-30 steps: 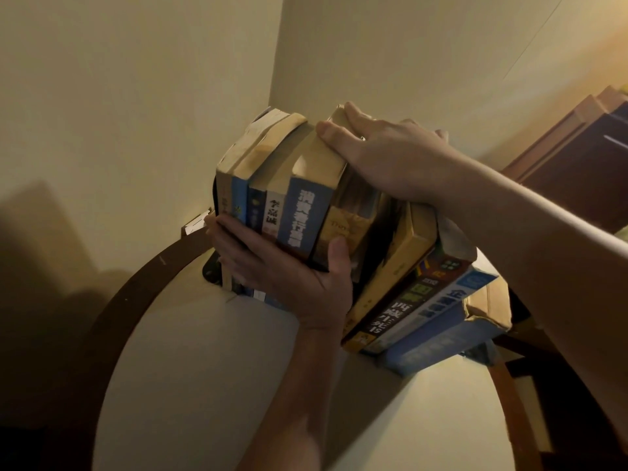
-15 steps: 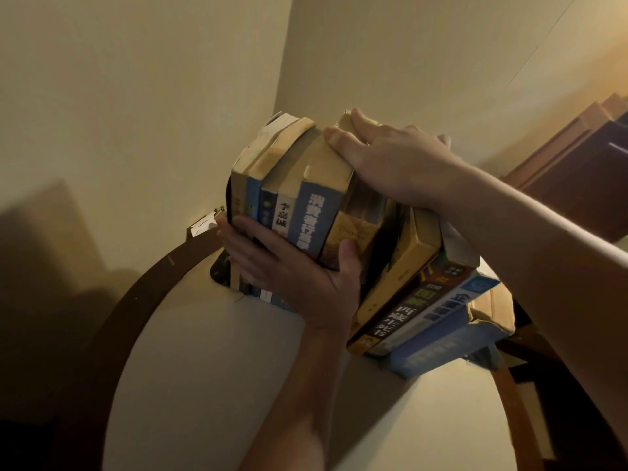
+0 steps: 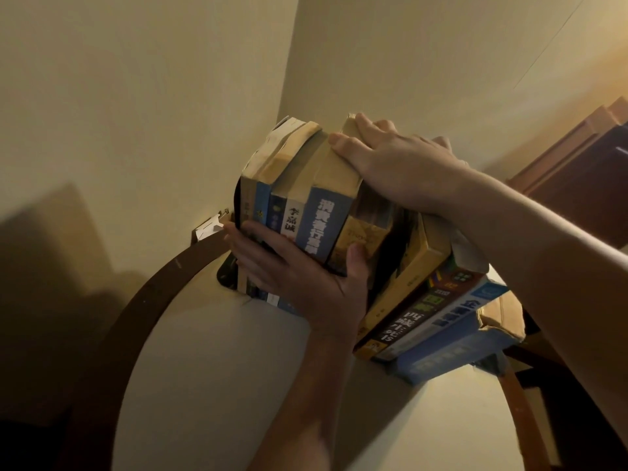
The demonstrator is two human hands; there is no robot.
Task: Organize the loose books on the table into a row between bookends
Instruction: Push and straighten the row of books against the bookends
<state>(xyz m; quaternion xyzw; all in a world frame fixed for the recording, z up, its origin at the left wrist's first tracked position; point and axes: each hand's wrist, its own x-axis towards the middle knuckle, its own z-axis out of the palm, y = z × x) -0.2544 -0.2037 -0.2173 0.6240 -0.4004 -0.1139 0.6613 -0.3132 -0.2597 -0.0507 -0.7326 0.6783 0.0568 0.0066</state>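
Note:
A row of several books (image 3: 319, 219) stands at the far side of a round table (image 3: 210, 385), in the wall corner. My left hand (image 3: 306, 280) clasps the spines of the upright left group low down, thumb on a yellow spine. My right hand (image 3: 397, 164) lies flat over the top edges of the middle books. To the right, several more books (image 3: 428, 311) lean over steeply to the right. A dark bookend (image 3: 226, 277) shows at the left foot of the row. Another bookend (image 3: 492, 363) peeks out under the leaning books.
The table has a dark wooden rim (image 3: 142, 311) and a pale top. Walls close in behind and to the left. A small white tag (image 3: 207, 229) sits by the rim. Dark wooden furniture (image 3: 584, 164) stands at the right.
The view shifted slightly; both hands keep their hold on the books, and the left group stands a bit more upright than before.

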